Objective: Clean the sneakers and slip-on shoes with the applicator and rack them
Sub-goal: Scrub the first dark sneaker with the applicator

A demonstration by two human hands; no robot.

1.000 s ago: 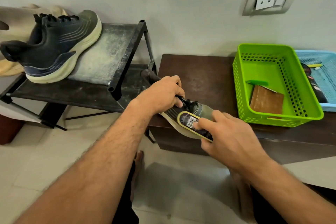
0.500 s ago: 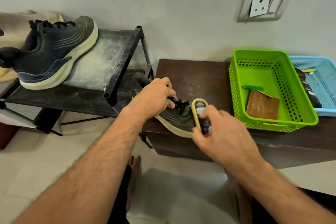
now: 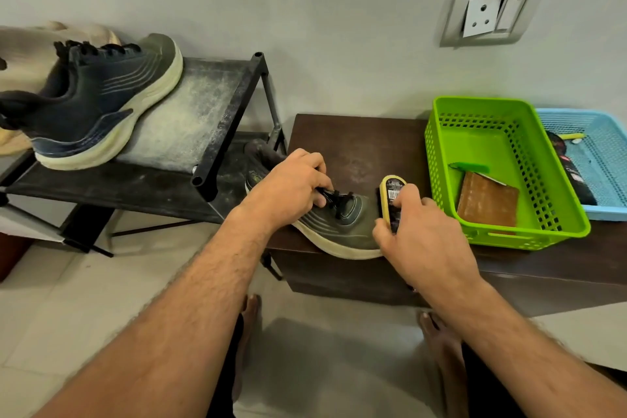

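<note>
Both hands are on the job: the left hand [image 3: 291, 190] curls its fingers into the laces and collar of the sneaker [image 3: 339, 224] to pin it down, and the right hand [image 3: 420, 234] pinches the applicator [image 3: 392, 192] between thumb and fingers, its yellow-rimmed body upright against the toe. That sneaker lies on the dark table [image 3: 359, 142], sole toward the near edge, heel toward the rack [image 3: 217, 132] just beside it.

Judging by how things lie, one shoe is done — its mate [image 3: 91, 102] already sits tilted on the rack's upper shelf, toe up against the wall side. This second sneaker looks to be mid-clean, the toe in hand; whether its far side has been covered I cannot tell. It then needs racking, and there is room beside its mate. No slip-ons are plainly in view — a pale shape at the left edge behind the racked shoe is too cut off to name — so that part of the task appears untouched
</note>
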